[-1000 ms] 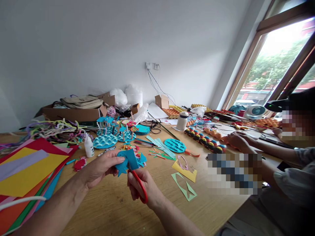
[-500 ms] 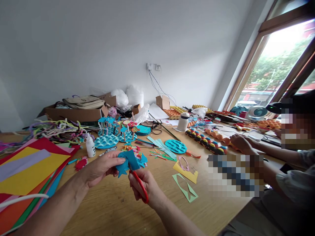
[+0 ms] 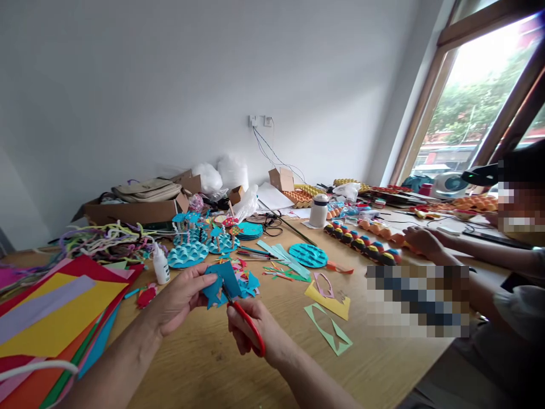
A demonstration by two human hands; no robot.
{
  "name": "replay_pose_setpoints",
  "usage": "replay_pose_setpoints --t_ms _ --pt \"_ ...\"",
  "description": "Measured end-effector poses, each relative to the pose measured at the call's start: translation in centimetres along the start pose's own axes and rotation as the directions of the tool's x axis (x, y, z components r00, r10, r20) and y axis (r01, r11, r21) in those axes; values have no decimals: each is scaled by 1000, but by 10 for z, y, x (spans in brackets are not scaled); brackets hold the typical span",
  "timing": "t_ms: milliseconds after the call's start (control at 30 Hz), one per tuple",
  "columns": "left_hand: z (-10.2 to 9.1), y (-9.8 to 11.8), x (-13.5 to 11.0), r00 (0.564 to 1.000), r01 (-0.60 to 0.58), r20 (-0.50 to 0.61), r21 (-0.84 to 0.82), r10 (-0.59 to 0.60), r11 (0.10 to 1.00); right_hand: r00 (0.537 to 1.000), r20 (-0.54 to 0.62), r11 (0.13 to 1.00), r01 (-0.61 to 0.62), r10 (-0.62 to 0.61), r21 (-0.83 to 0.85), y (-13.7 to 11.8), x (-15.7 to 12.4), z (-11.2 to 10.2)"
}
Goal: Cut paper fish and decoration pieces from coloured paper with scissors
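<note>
My left hand (image 3: 185, 295) pinches a piece of blue paper (image 3: 227, 274), partly cut into a shape with pointed edges. Red-handled scissors (image 3: 251, 324) are gripped in my right hand (image 3: 259, 332), their blades at the paper's lower edge. Just behind both hands lie blue paper scraps (image 3: 250, 284) and small colourful cuttings. To the right of my right hand rest a green paper offcut (image 3: 326, 329) with a fish-like hole and a yellow offcut (image 3: 330, 301). A white glue bottle (image 3: 160, 266) stands beyond my left hand.
Stacked coloured paper (image 3: 63, 307) covers the table's left side. Blue wavy discs (image 3: 187, 255) with small decorations stand farther back, near a white jar (image 3: 318, 211). At right, a co-worker's hand (image 3: 423, 241) is by painted egg-carton strips (image 3: 361, 244).
The view has shifted slightly, so most things sit a little farther right. My hands keep hold of the blue paper and scissors; the blades have moved slightly along the paper.
</note>
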State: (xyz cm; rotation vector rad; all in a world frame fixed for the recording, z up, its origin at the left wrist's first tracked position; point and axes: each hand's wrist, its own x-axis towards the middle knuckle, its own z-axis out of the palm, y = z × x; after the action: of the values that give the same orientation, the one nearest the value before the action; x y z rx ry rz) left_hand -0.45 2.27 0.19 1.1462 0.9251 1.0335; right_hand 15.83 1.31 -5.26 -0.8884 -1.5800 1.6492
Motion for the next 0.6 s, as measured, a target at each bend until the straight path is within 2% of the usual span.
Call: replay_pose_setpoints --t_ms 100,200,300,433,600 --pt "-6 6 0 999 -14 -32 -2 14 1000 998 68 1000 4 -5 26 -3 -3 -2" --pt "-9 10 0 998 -4 -66 36 6 999 988 96 990 110 -119 91 -4 -6 -4" --pt "-7 12 -2 999 20 -39 75 -17 997 979 92 978 168 -180 123 -3 -6 -6" --pt "-2 13 -6 998 66 -8 97 -65 993 993 57 993 101 -104 64 -3 -4 -6" --pt "-3 15 -6 999 44 7 70 -44 997 996 46 997 74 -73 -16 -7 -5 -5"
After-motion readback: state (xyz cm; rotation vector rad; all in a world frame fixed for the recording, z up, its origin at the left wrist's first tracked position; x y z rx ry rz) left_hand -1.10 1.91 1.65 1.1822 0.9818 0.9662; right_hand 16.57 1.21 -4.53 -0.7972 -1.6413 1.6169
